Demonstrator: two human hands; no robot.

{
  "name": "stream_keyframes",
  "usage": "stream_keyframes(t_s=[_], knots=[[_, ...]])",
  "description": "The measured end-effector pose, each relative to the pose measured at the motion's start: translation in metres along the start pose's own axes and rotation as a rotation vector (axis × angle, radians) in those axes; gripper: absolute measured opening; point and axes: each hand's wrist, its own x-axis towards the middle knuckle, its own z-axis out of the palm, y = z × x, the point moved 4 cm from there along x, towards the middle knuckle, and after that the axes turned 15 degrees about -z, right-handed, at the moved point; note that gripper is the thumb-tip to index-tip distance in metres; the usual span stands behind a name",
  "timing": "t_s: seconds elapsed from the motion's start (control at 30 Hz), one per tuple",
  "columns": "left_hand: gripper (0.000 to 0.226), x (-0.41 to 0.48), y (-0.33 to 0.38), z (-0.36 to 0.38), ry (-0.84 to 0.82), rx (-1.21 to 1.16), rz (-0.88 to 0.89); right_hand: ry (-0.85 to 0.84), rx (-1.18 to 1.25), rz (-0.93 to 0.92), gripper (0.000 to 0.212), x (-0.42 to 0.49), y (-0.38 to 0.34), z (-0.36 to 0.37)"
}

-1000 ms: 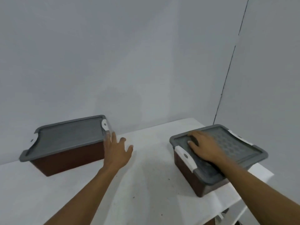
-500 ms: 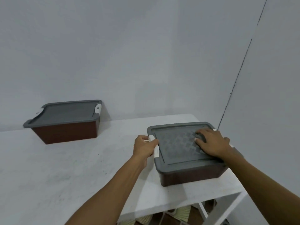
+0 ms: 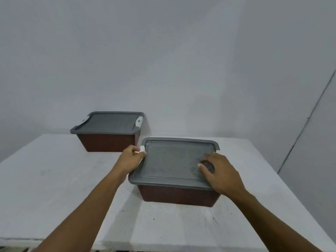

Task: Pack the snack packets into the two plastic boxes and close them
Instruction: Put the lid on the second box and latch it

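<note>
Two brown plastic boxes with grey lids stand on the white table [image 3: 54, 179]. The near box [image 3: 180, 194] is right of centre with its lid [image 3: 172, 160] on. My left hand [image 3: 130, 160] grips the white clasp [image 3: 142, 149] on the lid's left edge, fingers curled round it. My right hand [image 3: 222, 174] lies on the lid's right front corner, fingers bent and pressing down. The far box [image 3: 109, 142] sits at the back by the wall, lid on, a white clasp [image 3: 139, 121] showing at its right end. No snack packets are visible.
A pale wall rises right behind the table, with a corner line at the far right. The table's front edge runs along the bottom of the view, and something indistinct shows beneath it.
The view has swung so both boxes appear closer together and more central. My left hand stays on the near box's left clasp, and my right hand has slid toward the lid's right front corner.
</note>
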Motion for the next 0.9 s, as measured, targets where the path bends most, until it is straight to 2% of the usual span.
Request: stream_keyframes(t_s=[0.07, 0.13, 0.23, 0.6, 0.77, 0.9], knots=[[0.049, -0.017, -0.007, 0.008, -0.024, 0.052, 0.044, 0.046, 0.018, 0.021, 0.031, 0.005, 0.004, 0.001], [0.064, -0.031, -0.01, 0.016, 0.057, 0.043, 0.123, 0.061, 0.019, 0.028, 0.029, 0.011, 0.01, 0.003], [0.062, -0.023, -0.003, 0.018, 0.16, 0.072, 0.192, 0.086, 0.013, 0.028, 0.029, 0.024, 0.02, 0.006], [0.043, 0.071, 0.053, 0.011, 0.561, 0.617, 0.537, 0.107, -0.026, 0.122, 0.024, 0.122, 0.039, 0.029], [0.041, 0.114, 0.082, 0.016, 0.568, 0.809, 0.581, 0.114, -0.029, 0.141, 0.022, 0.166, 0.055, 0.04], [0.045, 0.145, 0.097, 0.022, 0.562, 0.853, 0.595, 0.107, -0.051, 0.138, 0.021, 0.196, 0.07, 0.05]])
